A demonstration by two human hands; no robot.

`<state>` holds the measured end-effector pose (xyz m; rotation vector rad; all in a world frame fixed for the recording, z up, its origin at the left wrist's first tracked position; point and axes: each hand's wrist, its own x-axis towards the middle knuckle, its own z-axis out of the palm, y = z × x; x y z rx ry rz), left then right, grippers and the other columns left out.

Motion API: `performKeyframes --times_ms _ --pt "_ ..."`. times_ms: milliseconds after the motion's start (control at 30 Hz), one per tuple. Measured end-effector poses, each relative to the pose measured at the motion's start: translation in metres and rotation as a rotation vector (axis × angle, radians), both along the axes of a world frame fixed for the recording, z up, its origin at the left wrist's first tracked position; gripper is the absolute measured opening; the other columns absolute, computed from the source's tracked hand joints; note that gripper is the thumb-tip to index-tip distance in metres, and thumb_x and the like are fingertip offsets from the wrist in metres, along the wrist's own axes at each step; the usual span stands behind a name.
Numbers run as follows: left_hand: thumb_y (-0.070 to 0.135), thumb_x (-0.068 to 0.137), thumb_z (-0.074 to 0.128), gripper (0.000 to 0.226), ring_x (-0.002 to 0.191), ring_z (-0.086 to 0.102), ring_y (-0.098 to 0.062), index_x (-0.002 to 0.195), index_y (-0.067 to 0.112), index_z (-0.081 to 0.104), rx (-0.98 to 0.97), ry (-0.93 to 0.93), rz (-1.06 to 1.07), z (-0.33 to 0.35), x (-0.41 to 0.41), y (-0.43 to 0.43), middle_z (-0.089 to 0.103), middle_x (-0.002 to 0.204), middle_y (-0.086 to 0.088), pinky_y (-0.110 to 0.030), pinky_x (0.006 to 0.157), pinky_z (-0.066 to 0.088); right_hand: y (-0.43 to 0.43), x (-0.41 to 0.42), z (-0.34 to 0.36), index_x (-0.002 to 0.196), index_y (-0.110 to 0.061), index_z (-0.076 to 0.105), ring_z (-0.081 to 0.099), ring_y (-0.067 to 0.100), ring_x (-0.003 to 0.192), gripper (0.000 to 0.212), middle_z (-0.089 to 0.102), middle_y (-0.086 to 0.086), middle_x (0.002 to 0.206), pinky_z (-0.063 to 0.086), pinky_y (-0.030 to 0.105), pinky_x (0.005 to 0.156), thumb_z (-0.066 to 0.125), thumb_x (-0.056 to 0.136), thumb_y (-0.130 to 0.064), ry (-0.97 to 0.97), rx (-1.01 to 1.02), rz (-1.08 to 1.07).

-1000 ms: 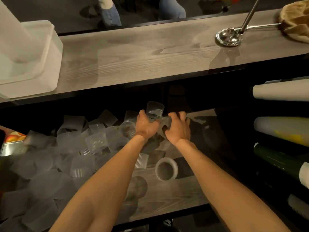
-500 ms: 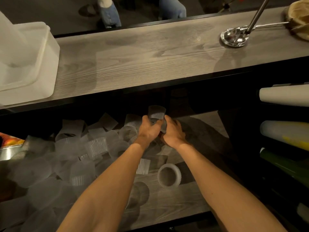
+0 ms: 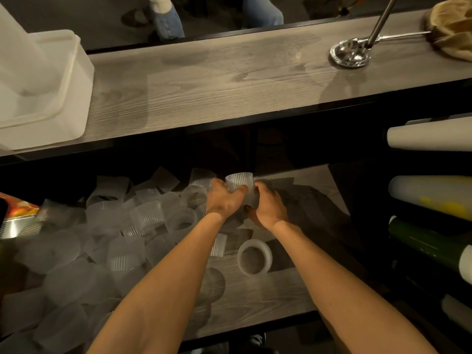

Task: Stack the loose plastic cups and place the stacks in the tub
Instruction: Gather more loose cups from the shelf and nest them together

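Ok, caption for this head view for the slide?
Left hand and right hand grip ribbed cups by the loose cups on the lower shelf; the tub sits on the counter.

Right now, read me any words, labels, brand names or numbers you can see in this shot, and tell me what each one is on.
No text can be read anywhere.
The orange packet at the left edge has coloured print, but it is too blurred to make out any letters.
The plastic cups, the tub and the rolls on the right show no lettering.
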<state>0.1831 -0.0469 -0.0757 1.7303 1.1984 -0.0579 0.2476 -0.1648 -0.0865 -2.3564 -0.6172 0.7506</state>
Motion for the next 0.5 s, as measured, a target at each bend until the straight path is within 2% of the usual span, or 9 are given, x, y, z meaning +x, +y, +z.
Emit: performKeyframes --times_ms 67,167,233,333,500 --pt "0.053 0.086 0.069 0.082 0.121 0.057 -0.033 0.151 0.019 0.033 0.024 0.021 -0.043 0.003 -0.002 -0.003 0.051 0.131 -0.008 -0.048 0.103 0.051 -0.006 -0.002 -0.002 0.142 -0.026 0.044 0.056 0.025 0.129 0.067 0.059 0.002 0.136 0.049 0.045 0.105 0.079 0.086 -0.024 0.017 0.010 0.003" --pt "0.051 0.085 0.071 0.075 0.118 0.058 -0.031 0.146 0.019 0.043 0.108 0.025 -0.091 0.004 -0.004 -0.007 0.053 0.136 -0.009 -0.044 0.099 0.053 -0.011 -0.004 -0.003 0.147 -0.022 0.041 0.052 0.028 0.134 0.069 0.053 0.006 0.145 0.045 0.044 0.110 0.077 0.088 -0.016 -0.018 -0.047 0.043" --pt "0.046 0.084 0.075 0.068 0.111 0.060 -0.027 0.139 0.016 0.048 0.119 0.002 -0.082 0.006 -0.005 -0.008 0.057 0.129 -0.009 -0.041 0.093 0.055 -0.013 -0.003 -0.004 0.145 -0.019 0.044 0.048 0.032 0.137 0.060 0.048 0.009 0.149 0.042 0.048 0.114 0.071 0.093 -0.014 -0.072 -0.097 0.053" --pt "0.037 0.085 0.078 0.066 0.107 0.061 -0.024 0.138 0.013 0.047 0.097 -0.063 -0.036 0.009 -0.006 -0.008 0.058 0.124 -0.006 -0.037 0.089 0.056 -0.018 -0.002 -0.005 0.142 -0.011 0.050 0.044 0.034 0.140 0.045 0.046 0.013 0.150 0.039 0.046 0.116 0.062 0.099 -0.011 -0.116 -0.203 0.060" --pt "0.023 0.084 0.081 0.075 0.105 0.059 -0.019 0.144 0.014 0.038 0.041 -0.220 0.113 0.012 -0.006 -0.008 0.058 0.126 -0.006 -0.037 0.099 0.055 -0.023 0.001 -0.005 0.134 -0.007 0.058 0.047 0.032 0.137 0.038 0.054 0.014 0.143 0.039 0.039 0.113 0.065 0.097 -0.014 -0.089 -0.159 -0.008"
